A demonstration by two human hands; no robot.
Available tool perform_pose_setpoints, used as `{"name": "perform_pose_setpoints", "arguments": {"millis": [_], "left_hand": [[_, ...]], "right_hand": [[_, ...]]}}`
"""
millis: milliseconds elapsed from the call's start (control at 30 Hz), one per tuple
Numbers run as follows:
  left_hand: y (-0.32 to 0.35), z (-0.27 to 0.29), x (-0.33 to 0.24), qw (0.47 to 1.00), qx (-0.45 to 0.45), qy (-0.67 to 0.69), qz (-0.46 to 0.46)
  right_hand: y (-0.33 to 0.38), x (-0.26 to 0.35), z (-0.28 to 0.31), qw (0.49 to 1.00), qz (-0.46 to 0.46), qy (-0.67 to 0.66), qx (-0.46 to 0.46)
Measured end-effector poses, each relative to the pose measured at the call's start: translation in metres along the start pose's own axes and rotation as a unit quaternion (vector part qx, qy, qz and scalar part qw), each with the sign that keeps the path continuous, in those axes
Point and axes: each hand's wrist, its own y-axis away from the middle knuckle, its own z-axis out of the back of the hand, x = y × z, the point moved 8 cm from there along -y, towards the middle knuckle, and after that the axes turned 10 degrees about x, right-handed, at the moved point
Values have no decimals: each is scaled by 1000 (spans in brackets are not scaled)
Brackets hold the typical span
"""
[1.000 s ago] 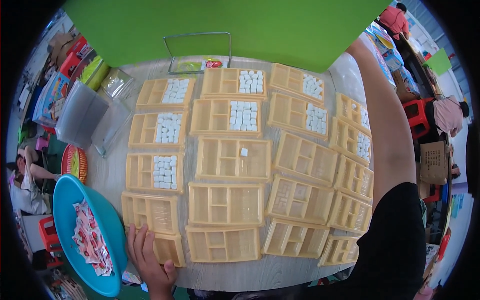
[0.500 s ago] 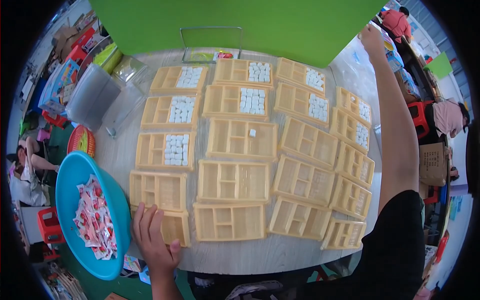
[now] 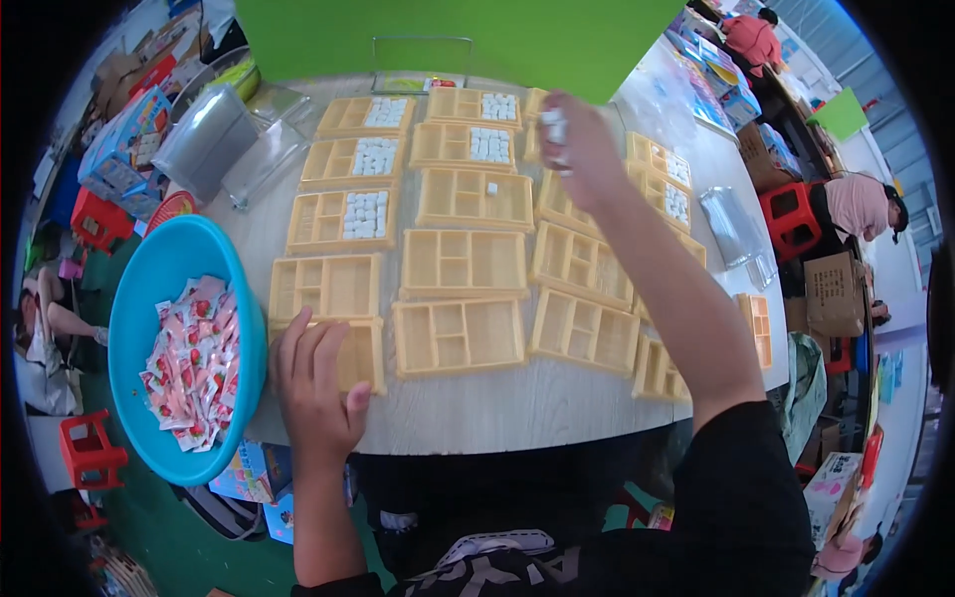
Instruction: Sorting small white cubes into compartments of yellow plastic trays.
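My right hand point(image 3: 587, 159) is raised over the far right part of the table, closed around several small white blocks point(image 3: 555, 127). Beneath it are cream compartment trays, partly hidden by my hand and forearm. Fingers outstretched, my left hand point(image 3: 320, 383) lies on the nearest left tray point(image 3: 360, 348). The trays stand in columns across the table. Several farther ones have white blocks point(image 3: 366, 215) filling their right-hand compartment. A middle tray point(image 3: 448, 209) holds a single white block point(image 3: 492, 188). Nearer trays, such as one in front point(image 3: 492, 333), show bare compartments.
Left of my left hand, a teal basin point(image 3: 124, 333) holds pink-and-white sachets point(image 3: 194, 363). Clear plastic boxes point(image 3: 211, 139) stand at the far left. A green panel point(image 3: 428, 40) rises behind the trays. Clear plastic packs point(image 3: 731, 227) and an orange divided tray point(image 3: 761, 323) lie right.
My right hand has come back from beyond the table's far right, over the trays, with white blocks now visible in it. The view has shifted; my left hand stays on the same tray.
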Motion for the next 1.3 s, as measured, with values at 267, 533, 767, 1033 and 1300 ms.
{"name": "perform_pose_setpoints", "arguments": {"millis": [267, 533, 767, 1033, 1300], "left_hand": [[1, 4, -4, 999, -28, 21, -19], [1, 5, -2, 999, -23, 11, -25], [-1, 5, -3, 999, -28, 1, -32], [1, 4, -1, 999, -36, 2, -34], [0, 4, -1, 999, -35, 2, -31]], "right_hand": [[-14, -45, -39, 999, -33, 37, 0], [-13, -47, -25, 994, -42, 90, -41], [-12, -41, -26, 992, -20, 122, -25], [-4, -42, -21, 990, -35, 129, -47], [-5, -40, -27, 991, -25, 132, -25]]}}
